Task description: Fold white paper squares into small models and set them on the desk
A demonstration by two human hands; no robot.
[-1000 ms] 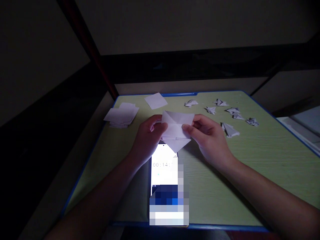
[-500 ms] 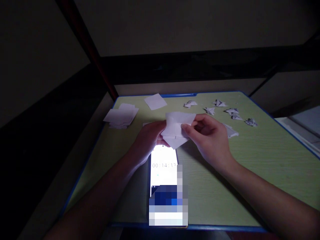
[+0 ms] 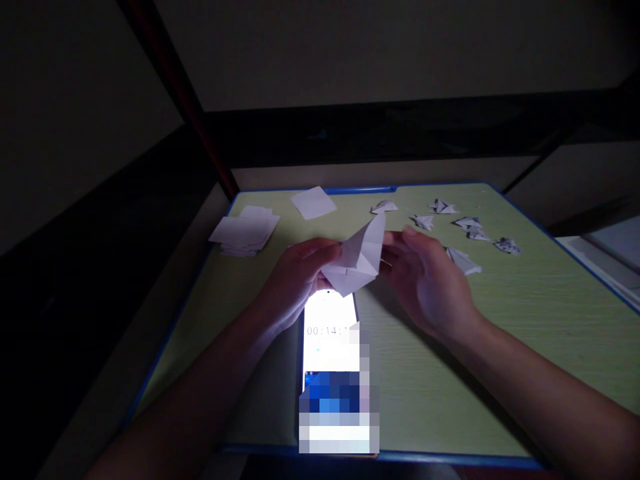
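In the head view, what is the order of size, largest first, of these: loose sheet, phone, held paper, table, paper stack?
1. Table
2. Phone
3. Held paper and paper stack: too alike to rank
4. Loose sheet

The left hand pinches a partly folded paper above the far end of a lit phone on the table. The right hand is just right of the paper, thumb apart from it. Far left lies a paper stack, then a single sheet; small folded pieces lie far right.
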